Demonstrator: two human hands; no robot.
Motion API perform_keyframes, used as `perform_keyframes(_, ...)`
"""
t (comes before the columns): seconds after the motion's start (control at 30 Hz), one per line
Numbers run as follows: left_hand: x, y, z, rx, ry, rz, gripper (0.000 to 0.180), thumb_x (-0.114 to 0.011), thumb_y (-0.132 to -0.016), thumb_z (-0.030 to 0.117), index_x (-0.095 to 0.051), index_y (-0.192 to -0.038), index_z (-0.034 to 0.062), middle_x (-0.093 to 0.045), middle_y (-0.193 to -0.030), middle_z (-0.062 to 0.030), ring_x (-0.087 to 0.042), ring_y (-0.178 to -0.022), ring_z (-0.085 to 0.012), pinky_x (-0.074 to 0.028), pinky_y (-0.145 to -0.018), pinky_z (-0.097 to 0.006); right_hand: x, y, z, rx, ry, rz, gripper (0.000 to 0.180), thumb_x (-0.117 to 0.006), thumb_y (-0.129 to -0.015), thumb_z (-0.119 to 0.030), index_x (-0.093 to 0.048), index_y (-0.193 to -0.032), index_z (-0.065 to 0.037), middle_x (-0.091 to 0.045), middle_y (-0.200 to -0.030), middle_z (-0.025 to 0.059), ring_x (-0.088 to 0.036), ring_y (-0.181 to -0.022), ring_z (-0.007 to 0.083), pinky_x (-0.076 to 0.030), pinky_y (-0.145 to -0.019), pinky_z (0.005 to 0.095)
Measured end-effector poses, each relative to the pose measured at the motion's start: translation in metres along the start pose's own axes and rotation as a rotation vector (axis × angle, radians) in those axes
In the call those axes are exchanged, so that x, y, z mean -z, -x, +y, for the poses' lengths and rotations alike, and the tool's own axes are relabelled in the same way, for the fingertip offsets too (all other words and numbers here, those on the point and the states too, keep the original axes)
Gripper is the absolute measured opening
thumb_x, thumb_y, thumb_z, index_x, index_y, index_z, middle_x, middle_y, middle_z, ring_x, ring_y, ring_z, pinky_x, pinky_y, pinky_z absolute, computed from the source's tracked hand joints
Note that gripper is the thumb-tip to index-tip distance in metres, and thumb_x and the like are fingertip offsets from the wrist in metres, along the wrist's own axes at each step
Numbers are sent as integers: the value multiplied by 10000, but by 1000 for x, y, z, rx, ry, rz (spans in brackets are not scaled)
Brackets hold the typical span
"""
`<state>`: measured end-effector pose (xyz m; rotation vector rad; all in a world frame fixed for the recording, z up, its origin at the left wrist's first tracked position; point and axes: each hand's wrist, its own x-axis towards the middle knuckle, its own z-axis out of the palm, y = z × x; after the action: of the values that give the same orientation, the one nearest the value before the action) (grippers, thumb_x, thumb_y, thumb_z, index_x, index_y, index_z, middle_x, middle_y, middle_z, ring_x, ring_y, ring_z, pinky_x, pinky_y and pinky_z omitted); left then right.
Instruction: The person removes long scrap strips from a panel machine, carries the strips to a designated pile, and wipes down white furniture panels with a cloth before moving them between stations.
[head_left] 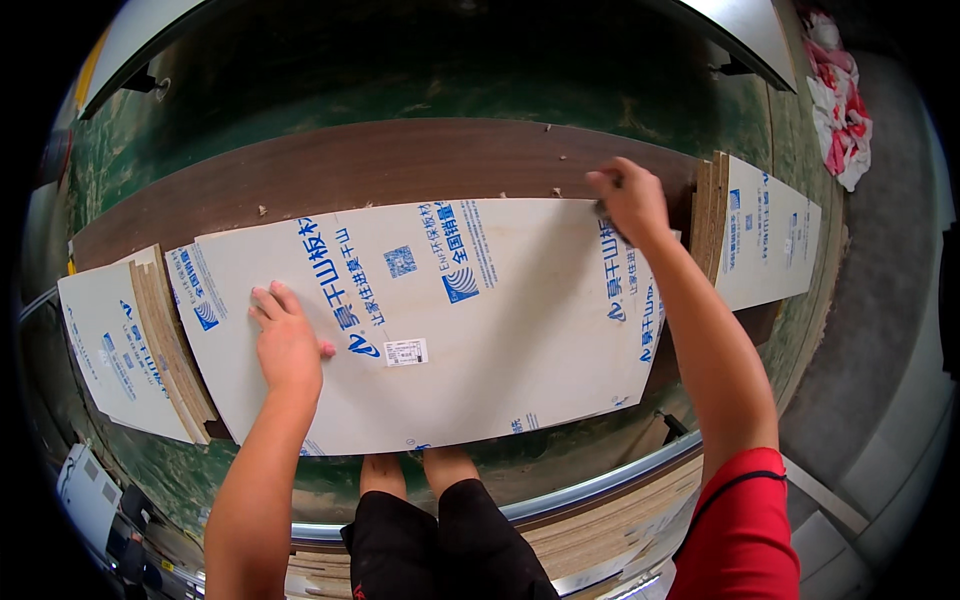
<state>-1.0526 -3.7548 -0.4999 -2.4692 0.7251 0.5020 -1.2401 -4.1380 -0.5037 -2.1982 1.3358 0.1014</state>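
Left stack: pale printed boards (100,345) lay to the left of the fingers of the left hand (290,335), well apart from them, their layered brown edges facing those fingers.
Left fingers: spread and extended, gripping nothing, they rested on the white panel (490,345), thumb out to the right.
Brown board: a dark brown surface (400,160) showed past the panel's far edge, farther out than the left fingertips.
Square code: a blue printed patch (400,262) sat to the right of the left fingertips and slightly farther out.
Sticker: a small white label (406,352) lay on the panel, to the right of the left thumb and near it.
White panel: lying flat, with blue print, it stretched from under the left fingers to just below the right ones.
Right fingers: those of the right hand (632,200) were curled in around a small dark object (612,218), too blurred to identify, at the panel's far right corner.
Right stack: more printed boards (770,235) lay to the right of the right fingers.
Bundle: crumpled red-and-white material (840,105) lay farthest right of those fingers, well apart.
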Motion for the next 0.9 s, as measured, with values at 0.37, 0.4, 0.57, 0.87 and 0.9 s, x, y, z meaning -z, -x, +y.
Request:
perform_keyframes(0.37,-4,0,-1,-5,-26,8,1162,-859,-521,430,-250,-1383,-57,-333,-1397,-274,-446,-1254,-381,-526,-866,-274,-33,0,-88,178,133,-438,160,-681,-763,-136,-736,-911,-112,-693,-918,128,-651,-862,273,-517,-789,348)
perform_keyframes(0.4,-4,0,-1,-8,-23,3,1161,-857,-526,435,-249,-1384,-56,-331,-1399,-275,-443,-1258,-382,-527,-864,-273,-34,-1,-84,138,87,-387,157,-684,-758,-131,-733,-904,-103,-692,-908,127,-650,-851,271,-515,-782,348)
perform_keyframes(0.57,1,-1,0,-1,-49,-36,1159,-845,-543,463,-245,-1391,-53,-314,-1411,-284,-442,-1262,-385,-527,-858,-272,-39,-11,-83,53,-19,-378,124,-692,-738,-109,-720,-852,-71,-684,-862,119,-643,-806,268,-506,-752,344)
perform_keyframes(0.87,5,0,-3,-16,-64,-52,1156,-825,-563,496,-243,-1400,-47,-319,-1409,-288,-449,-1254,-396,-519,-872,-274,-44,-8,-104,190,272,-315,135,-684,-762,-131,-714,-871,-58,-686,-843,140,-649,-821,285,-506,-749,367)
perform_keyframes(0.9,6,0,-2,-20,-69,-54,1150,-822,-568,498,-246,-1399,-49,-320,-1409,-289,-449,-1255,-396,-517,-875,-272,-43,-10,-103,182,245,-285,134,-683,-766,-138,-714,-870,-59,-685,-844,141,-648,-823,288,-506,-753,366)
